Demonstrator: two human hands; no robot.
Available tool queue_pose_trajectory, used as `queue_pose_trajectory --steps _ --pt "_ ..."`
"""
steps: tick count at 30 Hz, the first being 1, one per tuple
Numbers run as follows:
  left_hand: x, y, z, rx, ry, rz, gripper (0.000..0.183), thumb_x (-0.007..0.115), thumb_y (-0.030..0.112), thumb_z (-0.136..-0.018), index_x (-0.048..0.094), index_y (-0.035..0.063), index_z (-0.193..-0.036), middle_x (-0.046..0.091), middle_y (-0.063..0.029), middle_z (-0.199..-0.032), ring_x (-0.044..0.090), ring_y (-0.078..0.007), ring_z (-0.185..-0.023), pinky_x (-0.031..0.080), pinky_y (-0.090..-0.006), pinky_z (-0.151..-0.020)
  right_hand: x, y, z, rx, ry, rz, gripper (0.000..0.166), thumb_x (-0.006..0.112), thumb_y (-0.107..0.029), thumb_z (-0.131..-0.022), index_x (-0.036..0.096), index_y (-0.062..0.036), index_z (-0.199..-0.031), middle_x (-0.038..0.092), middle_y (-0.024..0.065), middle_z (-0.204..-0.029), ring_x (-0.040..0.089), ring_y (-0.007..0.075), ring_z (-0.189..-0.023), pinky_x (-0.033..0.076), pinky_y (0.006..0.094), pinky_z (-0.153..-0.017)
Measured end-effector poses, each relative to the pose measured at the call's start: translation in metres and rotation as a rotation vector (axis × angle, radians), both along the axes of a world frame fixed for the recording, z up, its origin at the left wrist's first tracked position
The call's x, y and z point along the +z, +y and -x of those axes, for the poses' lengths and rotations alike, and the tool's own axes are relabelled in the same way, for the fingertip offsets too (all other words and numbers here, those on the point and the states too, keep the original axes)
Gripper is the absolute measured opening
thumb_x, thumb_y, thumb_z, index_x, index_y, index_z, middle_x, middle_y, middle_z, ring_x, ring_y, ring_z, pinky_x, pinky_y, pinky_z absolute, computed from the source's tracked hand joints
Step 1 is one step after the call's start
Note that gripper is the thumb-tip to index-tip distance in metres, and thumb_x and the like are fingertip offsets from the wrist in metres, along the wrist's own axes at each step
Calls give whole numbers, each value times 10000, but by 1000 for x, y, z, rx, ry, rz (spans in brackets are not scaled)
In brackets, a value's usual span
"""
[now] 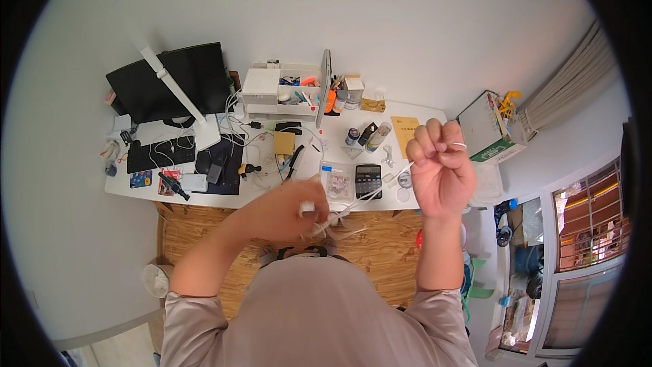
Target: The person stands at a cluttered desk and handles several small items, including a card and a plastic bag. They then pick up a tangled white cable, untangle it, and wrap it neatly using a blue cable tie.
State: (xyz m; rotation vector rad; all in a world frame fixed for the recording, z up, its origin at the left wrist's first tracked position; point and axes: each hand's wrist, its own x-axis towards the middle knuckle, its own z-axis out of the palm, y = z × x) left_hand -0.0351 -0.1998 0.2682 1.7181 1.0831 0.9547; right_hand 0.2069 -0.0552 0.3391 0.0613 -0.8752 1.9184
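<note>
My right hand (442, 168) is raised at the right, its fingers closed on a white cable (362, 200). A short end of the cable sticks out past the fingers, and the rest runs taut down to the left. My left hand (305, 209) is blurred, in front of the desk's near edge, with its fingers curled beside a loose tangle of the same cable; whether it grips it I cannot tell. Behind the cable lie a black calculator (368, 183) and a clear plastic box (337, 188) with small things inside.
The white desk (265, 196) carries a monitor (173, 81), a black keyboard (160, 154), a desk lamp (206, 135), a white organizer (261, 86) and several loose cables. A spray can or bottle (378, 137) stands near a yellow envelope (402, 127). A waste bin (157, 280) stands on the floor at left.
</note>
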Motion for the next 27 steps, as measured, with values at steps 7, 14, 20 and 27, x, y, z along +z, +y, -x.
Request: queue_pose_trajectory --steps 7,14,20,27 --pt "27 12 13 657 -576 137 98 578 63 -1002 636 37 -1076 573 -27 -778 479 -71 -565 395 -241 -524 -63 -6 -24 -73 -252 392 148 486 -91 -1022 570 12 -1089 567 87 -911 572 233 -838 522 359 -737" --pt "69 15 25 476 -348 270 173 654 170 -1016 702 18 -950 526 62 -670 406 -18 -586 321 -221 -534 -112 -45 -25 509 -986 268 468 485 -340 -1088 599 81 -1260 737 187 -959 740 333 -828 621 398 -759" --pt "96 21 14 468 -54 148 247 709 225 -965 690 -7 -883 504 55 -625 377 -46 -587 310 -266 -524 -52 -74 15 -398 -1116 -856 421 825 -218 -880 653 -7 -1200 716 121 -853 653 207 -658 523 343 -611" --pt "115 19 1 601 157 108 229 728 201 -941 699 -19 -882 533 40 -596 411 -39 -562 330 -257 -509 -24 -78 73 -182 -1039 -561 306 778 -15 -893 633 -21 -1162 726 61 -1034 692 110 -847 552 268 -772"
